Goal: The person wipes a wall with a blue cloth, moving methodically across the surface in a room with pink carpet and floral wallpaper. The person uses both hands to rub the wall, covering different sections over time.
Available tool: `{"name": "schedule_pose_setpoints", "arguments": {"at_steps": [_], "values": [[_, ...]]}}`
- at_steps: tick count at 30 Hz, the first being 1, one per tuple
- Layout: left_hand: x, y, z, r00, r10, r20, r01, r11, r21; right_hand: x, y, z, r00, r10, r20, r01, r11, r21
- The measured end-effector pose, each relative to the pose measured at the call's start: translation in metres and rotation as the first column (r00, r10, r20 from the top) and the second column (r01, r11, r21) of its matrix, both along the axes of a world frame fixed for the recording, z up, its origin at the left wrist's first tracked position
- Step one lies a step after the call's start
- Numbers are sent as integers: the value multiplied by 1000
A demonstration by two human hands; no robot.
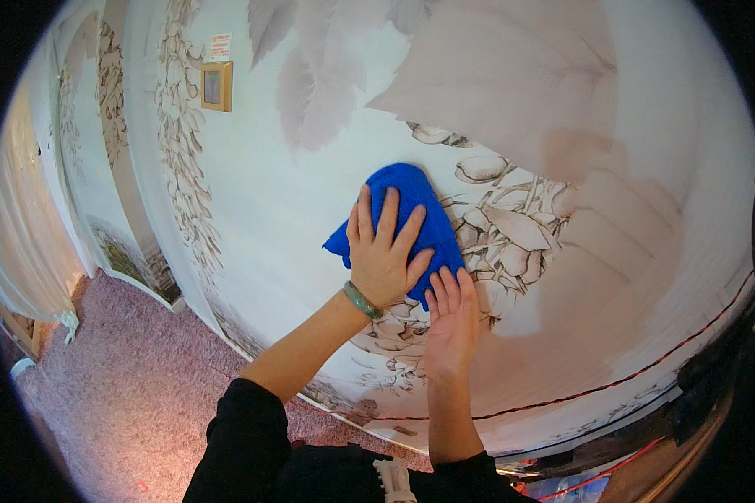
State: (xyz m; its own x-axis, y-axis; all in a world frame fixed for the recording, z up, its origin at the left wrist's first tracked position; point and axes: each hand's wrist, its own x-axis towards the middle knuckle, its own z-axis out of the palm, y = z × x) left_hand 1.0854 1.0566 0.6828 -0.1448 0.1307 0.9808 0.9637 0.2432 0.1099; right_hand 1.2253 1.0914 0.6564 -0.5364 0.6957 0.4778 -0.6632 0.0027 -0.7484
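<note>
My left hand (382,261), wearing a green bangle (362,300), holds a blue cloth (409,182) pressed against a wall with its fingers spread. The wall (270,239) is covered in pale wallpaper printed with large leaves and clustered brown petals. My right hand (453,320) rests lower and to the right, palm partly showing. Its fingertips touch the lower right edge of the cloth and grip nothing that I can see. Part of the cloth is hidden under my left palm.
A gold-framed wall panel (216,87) sits at upper left, below a label (220,46) bearing writing. A twisted red-and-black cord (579,393) crosses the lower wall. Pinkish carpet (119,383) meets the wall's base, and a pale curtain (28,239) hangs at far left.
</note>
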Motion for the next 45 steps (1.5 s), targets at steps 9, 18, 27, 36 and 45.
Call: {"name": "schedule_pose_setpoints", "arguments": {"at_steps": [9,18,27,36,45], "values": [[-10,-16,-167,956,18,292,33,985,-168,-4,-11,-94,947,150,284,-75,963,-259],[-63,-29,-38,988,-12,151,9,1000,21,-50,-21,-24,986,166,22,-166,986,1],[-54,-31,-146,948,21,318,21,992,-127,-47,-17,-85,937,213,278,-187,975,-119],[-3,0,15,997,-71,9,71,994,-83,4,8,-8,983,-10,-182,4,999,-34],[69,32,-60,975,-215,-49,203,963,-178,63,27,-60,978,-199,-69,173,946,-273]]}}
